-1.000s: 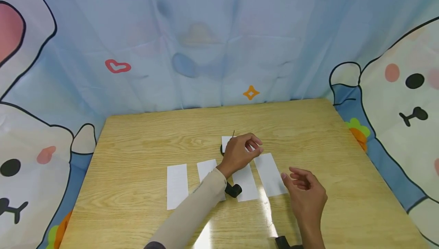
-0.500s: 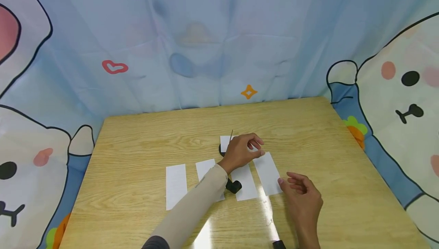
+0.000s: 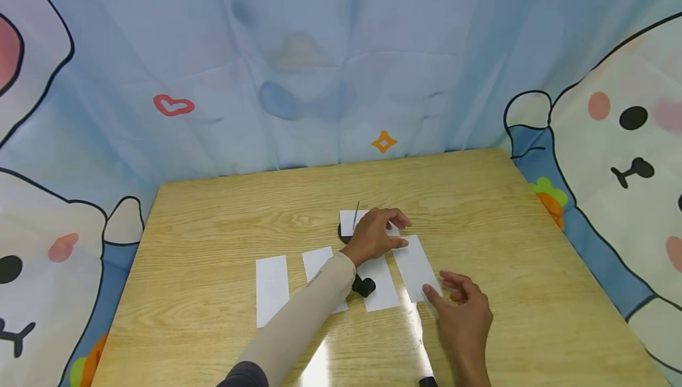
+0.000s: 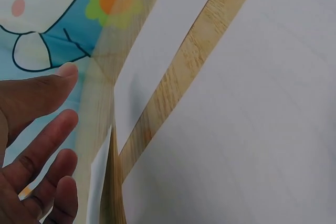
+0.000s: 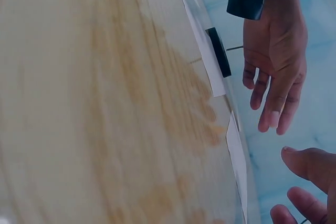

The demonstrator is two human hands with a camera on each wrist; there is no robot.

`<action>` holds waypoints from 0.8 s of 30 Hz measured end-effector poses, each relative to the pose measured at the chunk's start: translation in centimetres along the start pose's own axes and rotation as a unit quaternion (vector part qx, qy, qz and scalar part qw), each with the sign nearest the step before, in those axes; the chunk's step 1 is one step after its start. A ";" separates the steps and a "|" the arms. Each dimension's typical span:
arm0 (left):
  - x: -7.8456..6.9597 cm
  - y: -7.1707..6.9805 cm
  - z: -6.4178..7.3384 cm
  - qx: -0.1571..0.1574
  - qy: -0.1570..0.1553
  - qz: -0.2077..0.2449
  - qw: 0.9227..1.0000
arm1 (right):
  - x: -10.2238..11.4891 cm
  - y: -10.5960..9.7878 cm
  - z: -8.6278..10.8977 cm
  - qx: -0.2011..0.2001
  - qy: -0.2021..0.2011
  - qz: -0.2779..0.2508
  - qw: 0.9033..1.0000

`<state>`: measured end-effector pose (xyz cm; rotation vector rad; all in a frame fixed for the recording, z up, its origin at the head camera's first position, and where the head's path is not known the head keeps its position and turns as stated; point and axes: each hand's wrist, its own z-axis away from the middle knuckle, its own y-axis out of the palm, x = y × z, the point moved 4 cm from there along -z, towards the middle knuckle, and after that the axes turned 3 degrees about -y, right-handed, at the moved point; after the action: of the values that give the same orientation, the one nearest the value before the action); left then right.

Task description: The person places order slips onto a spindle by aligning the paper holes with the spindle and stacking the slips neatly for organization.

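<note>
The left hand point(image 3: 378, 234), fingers and thumb spread, half hides the rear card point(image 3: 347, 222) and a black object point(image 3: 343, 234) near its wrist. Before the spread right hand point(image 3: 465, 316), thumb overlapping its near end, lies the rightmost card point(image 3: 413, 265); contact is unclear. The left sleeve point(image 3: 301, 316) covers part of another card point(image 3: 318, 258).
</note>
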<state>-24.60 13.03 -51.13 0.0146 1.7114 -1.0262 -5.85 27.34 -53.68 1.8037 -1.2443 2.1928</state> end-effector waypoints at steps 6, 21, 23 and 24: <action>0.4 0.6 -0.5 0.006 -0.005 -0.029 1.000 | -0.2 0.1 0.1 0.009 -0.002 0.015 1.000; 0.1 1.9 -0.7 0.013 -0.003 -0.104 0.995 | 0.1 0.6 0.3 0.009 -0.030 0.091 0.995; 0.1 2.1 -0.8 0.012 -0.005 -0.113 0.993 | 0.2 0.6 0.3 0.005 -0.036 0.105 0.994; 0.1 2.2 -0.9 0.013 -0.005 -0.119 0.993 | 0.3 0.6 0.3 0.005 -0.039 0.111 0.993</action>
<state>-24.25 14.91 -52.49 -0.1820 1.7195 -1.2212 -5.99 26.60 -53.78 1.8537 -1.5212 2.2580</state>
